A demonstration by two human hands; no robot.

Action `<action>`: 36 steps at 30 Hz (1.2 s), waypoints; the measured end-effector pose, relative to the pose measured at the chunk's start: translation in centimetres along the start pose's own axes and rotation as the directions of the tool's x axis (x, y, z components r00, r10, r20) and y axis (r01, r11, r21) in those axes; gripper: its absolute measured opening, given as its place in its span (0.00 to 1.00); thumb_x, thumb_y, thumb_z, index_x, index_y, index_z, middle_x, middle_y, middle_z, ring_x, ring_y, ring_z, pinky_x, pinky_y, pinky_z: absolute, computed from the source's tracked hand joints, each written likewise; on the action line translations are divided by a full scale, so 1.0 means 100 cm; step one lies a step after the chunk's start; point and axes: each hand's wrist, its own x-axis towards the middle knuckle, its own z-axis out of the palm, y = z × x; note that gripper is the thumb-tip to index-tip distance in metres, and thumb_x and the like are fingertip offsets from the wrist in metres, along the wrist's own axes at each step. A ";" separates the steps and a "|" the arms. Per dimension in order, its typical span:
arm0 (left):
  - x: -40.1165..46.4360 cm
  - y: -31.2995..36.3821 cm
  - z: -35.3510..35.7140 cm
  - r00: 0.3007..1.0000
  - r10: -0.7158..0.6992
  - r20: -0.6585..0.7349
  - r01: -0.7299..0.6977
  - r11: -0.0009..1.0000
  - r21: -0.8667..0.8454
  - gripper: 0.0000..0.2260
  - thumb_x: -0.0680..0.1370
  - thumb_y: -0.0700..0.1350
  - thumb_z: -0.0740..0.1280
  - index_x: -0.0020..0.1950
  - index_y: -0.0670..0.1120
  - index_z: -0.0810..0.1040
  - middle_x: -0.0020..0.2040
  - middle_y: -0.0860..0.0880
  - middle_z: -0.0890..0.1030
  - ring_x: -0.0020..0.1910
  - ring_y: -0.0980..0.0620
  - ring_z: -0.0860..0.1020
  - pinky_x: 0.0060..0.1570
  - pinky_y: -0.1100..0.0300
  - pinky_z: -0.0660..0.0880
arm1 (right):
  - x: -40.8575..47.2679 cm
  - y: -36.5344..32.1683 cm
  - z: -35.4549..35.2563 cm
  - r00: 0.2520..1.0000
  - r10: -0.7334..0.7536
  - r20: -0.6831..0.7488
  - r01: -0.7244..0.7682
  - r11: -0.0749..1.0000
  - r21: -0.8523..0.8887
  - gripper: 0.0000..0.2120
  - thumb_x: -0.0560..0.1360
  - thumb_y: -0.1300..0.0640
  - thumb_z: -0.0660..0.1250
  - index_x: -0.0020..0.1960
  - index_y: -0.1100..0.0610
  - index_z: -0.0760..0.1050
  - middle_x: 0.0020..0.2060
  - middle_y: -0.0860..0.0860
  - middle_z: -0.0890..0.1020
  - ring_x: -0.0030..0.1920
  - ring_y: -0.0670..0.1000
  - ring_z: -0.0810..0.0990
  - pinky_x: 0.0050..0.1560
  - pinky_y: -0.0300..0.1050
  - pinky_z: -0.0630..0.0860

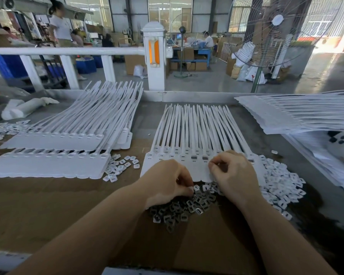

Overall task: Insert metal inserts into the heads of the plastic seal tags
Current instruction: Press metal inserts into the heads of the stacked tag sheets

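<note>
head view: both hands work at the near edge of a sheet of joined seal tags (pixel 199 155) lying flat on the cardboard-covered table (pixel 48 205), with the straps pointing away from the person and the row of heads nearest the hands. left hand (pixel 167 180) rests knuckles-up on the pile of metal inserts (pixel 187 207), fingers curled under and fingertips pinched together at the pile's far edge; it appears to pinch 1 insert, but the piece itself cannot be made out. right hand (pixel 233 173) sits over the lower right part of the sheet, thumb and forefinger closed in a narrow pinch just below the row of heads; whether a piece is between them cannot be told. several heads (pixel 194 157) in the row show a dark metallic fill, others show only a slot. the dark insert pile lies directly between the forearms, touching the sheet's near edge. a larger heap of white plastic caps (pixel 280 187) lies to the right of the sheet, beside the right wrist. 2 further sheets of tags (pixel 54 155) lie overlapped on the left, with a small scatter of white pieces (pixel 121 165) between them and the central sheet. another stack of tags (pixel 298 116) lies at the far right. a white railing (pixel 68 52) and a pedestal fan (pixel 274 30) stand beyond the table.
</note>
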 end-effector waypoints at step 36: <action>-0.009 0.009 -0.010 0.979 -0.204 -0.012 0.034 0.221 -0.975 0.08 0.59 0.38 0.74 0.37 0.45 0.85 0.36 0.48 0.82 0.32 0.56 0.79 0.34 0.66 0.76 | -0.001 0.002 0.001 1.000 -0.009 -0.014 0.009 1.000 -0.016 0.02 0.72 0.60 0.69 0.40 0.56 0.79 0.38 0.47 0.78 0.43 0.45 0.69 0.42 0.33 0.59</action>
